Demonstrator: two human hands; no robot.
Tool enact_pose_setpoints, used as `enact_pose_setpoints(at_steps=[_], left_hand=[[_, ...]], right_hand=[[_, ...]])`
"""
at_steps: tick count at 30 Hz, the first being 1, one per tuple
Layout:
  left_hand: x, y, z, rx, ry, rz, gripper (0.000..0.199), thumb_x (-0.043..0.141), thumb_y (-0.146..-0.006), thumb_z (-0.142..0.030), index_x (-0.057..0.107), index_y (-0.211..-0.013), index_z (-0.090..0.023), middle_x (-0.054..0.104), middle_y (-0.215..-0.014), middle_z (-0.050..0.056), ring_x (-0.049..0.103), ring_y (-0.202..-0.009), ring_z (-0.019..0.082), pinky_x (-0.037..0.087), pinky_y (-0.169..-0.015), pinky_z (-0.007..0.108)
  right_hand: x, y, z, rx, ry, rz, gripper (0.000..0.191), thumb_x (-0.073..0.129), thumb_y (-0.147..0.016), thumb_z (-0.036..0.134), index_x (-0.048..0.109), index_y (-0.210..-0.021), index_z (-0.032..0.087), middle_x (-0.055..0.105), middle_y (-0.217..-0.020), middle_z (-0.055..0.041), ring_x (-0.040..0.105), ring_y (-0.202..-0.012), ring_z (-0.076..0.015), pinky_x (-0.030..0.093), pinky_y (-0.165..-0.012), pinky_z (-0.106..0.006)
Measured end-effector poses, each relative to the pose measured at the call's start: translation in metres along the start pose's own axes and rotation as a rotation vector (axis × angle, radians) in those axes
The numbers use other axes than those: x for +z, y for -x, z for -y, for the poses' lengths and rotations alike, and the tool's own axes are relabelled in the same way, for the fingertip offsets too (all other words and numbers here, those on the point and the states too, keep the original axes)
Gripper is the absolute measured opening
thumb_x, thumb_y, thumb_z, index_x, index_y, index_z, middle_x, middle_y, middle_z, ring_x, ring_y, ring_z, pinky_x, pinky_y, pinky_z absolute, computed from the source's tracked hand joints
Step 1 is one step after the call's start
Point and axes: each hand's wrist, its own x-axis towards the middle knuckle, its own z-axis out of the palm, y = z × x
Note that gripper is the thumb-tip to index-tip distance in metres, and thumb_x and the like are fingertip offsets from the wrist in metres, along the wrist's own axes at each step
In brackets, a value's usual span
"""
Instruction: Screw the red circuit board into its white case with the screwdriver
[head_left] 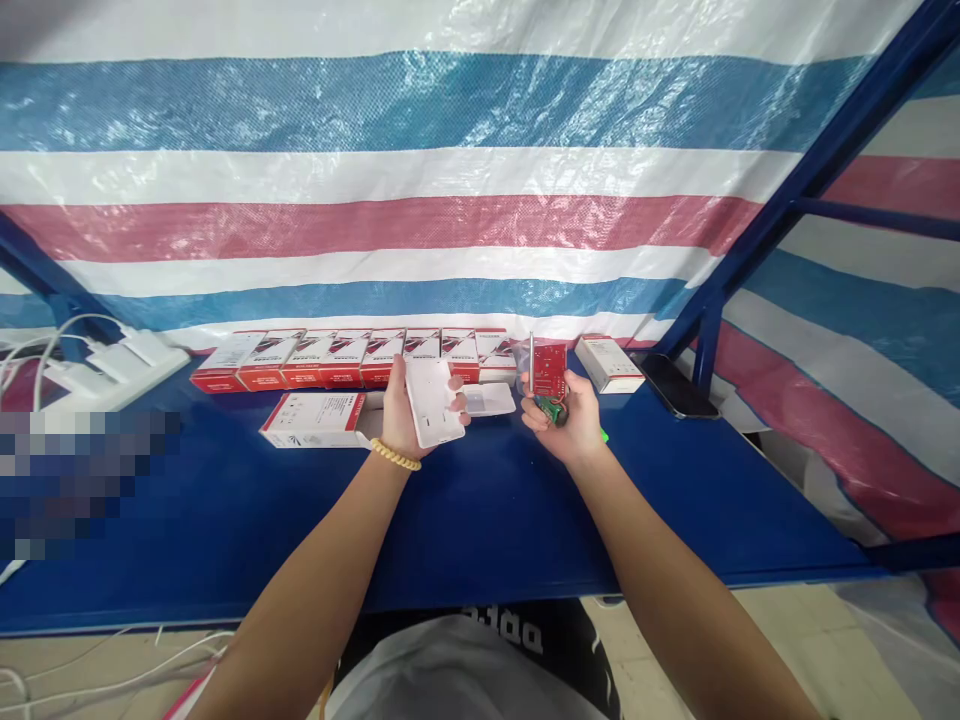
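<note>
My left hand (405,415) is closed around a white plastic casing half (435,402), its thumb on the near edge and fingertips curling over the far one. In my right hand (574,420) is a red circuit board (550,370), held upright with a smaller green board (553,408) and thin wires below it. A slim silvery rod (532,362) stands along the board's left side. Between the hands, another white plastic shell (489,399) lies on the table. Just left of my left hand is an open white and red box (315,419) on its side.
A row of several red and white boxes (352,358) lines the back of the blue table (487,530). Back right are a single box (609,362) and a black phone (679,386). A power strip with white chargers (120,365) sits at the left. Blue metal posts (705,345) frame the table.
</note>
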Motion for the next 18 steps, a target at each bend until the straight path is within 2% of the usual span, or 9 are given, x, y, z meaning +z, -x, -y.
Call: enact_pose_setpoints(at_steps=[3, 5, 9, 11, 15, 18], left_hand=[[0.005, -0.002, 0.005, -0.015, 0.011, -0.053, 0.071, 0.041, -0.073, -0.083, 0.061, -0.093, -0.018, 0.056, -0.069, 0.003, 0.045, -0.048, 0.012, 0.038, -0.045, 0.027], [0.009, -0.004, 0.009, 0.003, -0.036, -0.11, 0.066, 0.051, -0.072, -0.079, 0.06, -0.09, -0.017, 0.054, -0.066, 0.001, 0.044, -0.047, 0.011, 0.037, -0.046, 0.026], [0.012, -0.008, 0.017, 0.182, -0.286, -0.171, 0.048, 0.074, -0.07, -0.058, 0.06, -0.089, -0.015, 0.063, -0.079, 0.003, 0.059, -0.071, 0.014, 0.047, -0.067, 0.026], [0.011, -0.01, 0.02, 0.265, -0.409, -0.249, 0.046, 0.074, -0.071, -0.055, 0.059, -0.088, -0.015, 0.065, -0.084, 0.004, 0.06, -0.08, 0.016, 0.047, -0.074, 0.027], [0.006, -0.014, 0.026, 0.285, -0.633, -0.543, 0.035, 0.067, -0.077, -0.049, 0.053, -0.075, -0.017, 0.057, -0.072, -0.001, 0.053, -0.07, 0.013, 0.042, -0.068, 0.026], [0.004, -0.016, 0.027, 0.27, -0.609, -0.615, 0.028, 0.062, -0.081, -0.042, 0.052, -0.073, -0.018, 0.053, -0.067, -0.003, 0.049, -0.065, 0.012, 0.039, -0.063, 0.024]], right_hand=[[0.0, 0.0, 0.001, 0.006, 0.019, -0.009, 0.042, 0.058, -0.074, 0.057, 0.065, -0.087, 0.017, 0.053, -0.064, 0.002, 0.031, -0.039, -0.0049, 0.017, -0.038, -0.023], [0.001, 0.0, 0.001, 0.018, 0.034, -0.015, 0.042, 0.057, -0.074, 0.057, 0.065, -0.086, 0.017, 0.053, -0.063, 0.0019, 0.03, -0.039, -0.0049, 0.017, -0.038, -0.023], [0.004, 0.001, 0.001, 0.055, 0.024, -0.049, 0.04, 0.06, -0.07, 0.055, 0.066, -0.083, 0.017, 0.056, -0.065, 0.001, 0.029, -0.04, -0.0052, 0.017, -0.038, -0.024], [0.006, 0.001, 0.001, 0.058, 0.031, -0.061, 0.039, 0.06, -0.07, 0.054, 0.066, -0.082, 0.018, 0.057, -0.066, 0.0009, 0.03, -0.04, -0.0052, 0.018, -0.038, -0.024], [0.006, 0.002, 0.0, 0.047, 0.088, -0.07, 0.037, 0.059, -0.072, 0.053, 0.066, -0.081, 0.018, 0.057, -0.065, 0.0005, 0.031, -0.04, -0.0059, 0.018, -0.038, -0.024], [0.007, 0.001, -0.002, 0.034, 0.123, -0.078, 0.034, 0.06, -0.072, 0.051, 0.065, -0.081, 0.018, 0.057, -0.065, 0.0005, 0.031, -0.039, -0.0058, 0.018, -0.038, -0.024]])
